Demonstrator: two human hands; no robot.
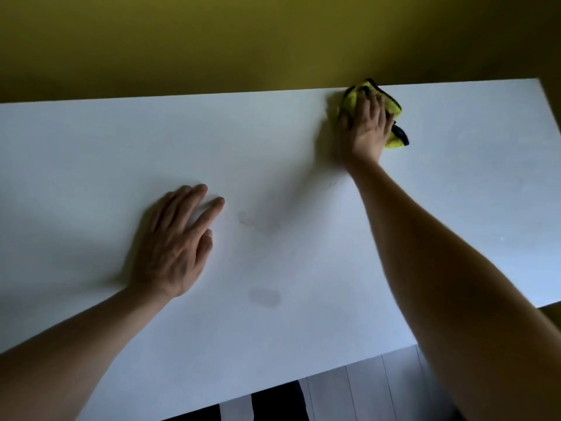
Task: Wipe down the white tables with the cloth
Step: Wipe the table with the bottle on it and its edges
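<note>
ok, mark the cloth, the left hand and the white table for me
cloth (352, 97): head view, yellow part beyond the fingers.
left hand (173, 238): head view, back of the hand, flat on the table.
white table (91, 153): head view, bare top, left part.

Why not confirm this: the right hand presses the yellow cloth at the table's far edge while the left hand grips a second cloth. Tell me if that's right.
Not quite. In the head view the left hand holds nothing; it rests flat on the white table. The right hand does press the yellow cloth at the far edge.
</note>
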